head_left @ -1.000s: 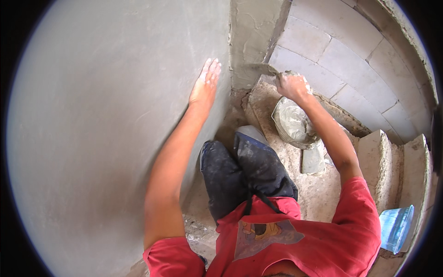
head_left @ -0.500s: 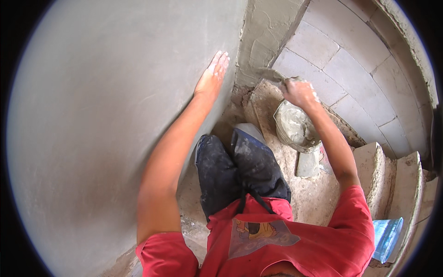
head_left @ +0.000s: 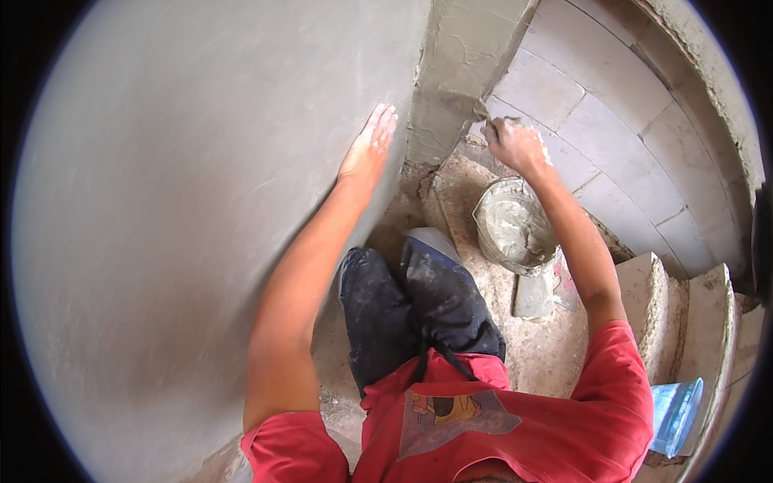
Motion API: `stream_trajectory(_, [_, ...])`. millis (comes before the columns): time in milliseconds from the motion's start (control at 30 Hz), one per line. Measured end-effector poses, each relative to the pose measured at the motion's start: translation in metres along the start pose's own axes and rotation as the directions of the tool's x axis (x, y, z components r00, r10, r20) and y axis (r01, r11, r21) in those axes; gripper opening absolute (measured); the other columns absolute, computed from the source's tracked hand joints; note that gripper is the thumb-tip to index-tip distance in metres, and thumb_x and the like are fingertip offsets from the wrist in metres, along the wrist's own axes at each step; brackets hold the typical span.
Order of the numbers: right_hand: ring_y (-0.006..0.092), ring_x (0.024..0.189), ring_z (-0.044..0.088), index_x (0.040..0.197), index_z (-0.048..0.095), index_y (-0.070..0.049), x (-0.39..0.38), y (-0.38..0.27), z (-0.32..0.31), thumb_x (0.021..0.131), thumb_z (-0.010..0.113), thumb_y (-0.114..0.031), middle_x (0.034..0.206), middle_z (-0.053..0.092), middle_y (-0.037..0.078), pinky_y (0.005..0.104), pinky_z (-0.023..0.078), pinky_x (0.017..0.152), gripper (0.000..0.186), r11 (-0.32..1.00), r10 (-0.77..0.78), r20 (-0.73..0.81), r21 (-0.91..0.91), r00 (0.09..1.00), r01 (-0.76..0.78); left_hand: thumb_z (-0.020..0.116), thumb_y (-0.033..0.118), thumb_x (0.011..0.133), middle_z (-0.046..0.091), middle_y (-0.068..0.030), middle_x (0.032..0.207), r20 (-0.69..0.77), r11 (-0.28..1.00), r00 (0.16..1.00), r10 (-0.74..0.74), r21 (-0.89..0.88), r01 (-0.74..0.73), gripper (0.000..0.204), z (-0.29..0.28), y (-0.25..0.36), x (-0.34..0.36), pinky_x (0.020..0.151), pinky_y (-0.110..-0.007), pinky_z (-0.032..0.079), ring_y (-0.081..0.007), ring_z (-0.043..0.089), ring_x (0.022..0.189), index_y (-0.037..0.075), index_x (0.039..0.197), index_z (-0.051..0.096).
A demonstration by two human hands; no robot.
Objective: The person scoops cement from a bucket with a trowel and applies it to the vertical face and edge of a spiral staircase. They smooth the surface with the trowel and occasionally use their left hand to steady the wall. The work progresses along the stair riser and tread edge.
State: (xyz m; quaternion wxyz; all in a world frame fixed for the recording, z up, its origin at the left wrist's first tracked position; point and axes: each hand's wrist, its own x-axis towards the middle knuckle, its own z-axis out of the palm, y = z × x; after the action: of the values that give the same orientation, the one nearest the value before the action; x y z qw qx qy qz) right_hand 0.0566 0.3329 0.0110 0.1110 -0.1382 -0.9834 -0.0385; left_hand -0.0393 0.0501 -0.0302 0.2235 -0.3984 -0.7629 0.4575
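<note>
Smooth grey wall point(head_left: 201, 201): left hand point(head_left: 369, 146) flat against it, unclenched; right hand point(head_left: 517, 146) reaching forward, clenched round trowel point(head_left: 481, 110).

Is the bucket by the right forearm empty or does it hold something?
Not empty: the bucket holds grey mix, its smeared, ridged surface visible from above. How deep it goes, I cannot tell.

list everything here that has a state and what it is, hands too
left hand: open, fingers together, flat against the grey wall
right hand: closed around the trowel
trowel: blade at the plastered strip
bucket: uncovered, holding mortar
mortar: wet-looking, uneven surface
plastered strip: coated, ridged
block wall: unplastered, joints showing
blue container: partly hidden, contents unclear
</note>
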Motion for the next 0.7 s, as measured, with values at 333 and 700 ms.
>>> stream_trajectory(333, [0.034, 0.082, 0.077, 0.115, 0.079, -0.007, 0.003, 0.025, -0.096, 0.105, 0.06, -0.053, 0.093, 0.079, 0.019, 0.0496, 0.059, 0.078, 0.05, 0.957, 0.21, -0.325, 0.262, 0.922, -0.126, 0.039, 0.037, 0.11, 0.014, -0.0058, 0.18, 0.005, 1.0, 1.0, 0.015, 0.02, -0.015, 0.071, -0.001, -0.002, -0.002, 0.134, -0.055, 0.002, -0.0284, 0.007, 0.166, 0.005, 0.17, 0.019])
stream_trajectory(700, [0.0303, 0.086, 0.073, 0.122, 0.077, -0.005, -0.004, 0.048, -0.068, 0.105, 0.06, -0.054, 0.092, 0.078, 0.016, 0.0468, 0.057, 0.078, 0.054, 0.974, -0.054, -0.349, 0.186, 0.936, 0.126, 0.039, 0.034, 0.11, 0.014, -0.0064, 0.18, -0.003, 1.0, 1.0, -0.001, -0.011, 0.001, 0.07, -0.001, -0.001, -0.001, 0.134, -0.055, 0.001, -0.0286, 0.007, 0.166, 0.005, 0.17, 0.019])
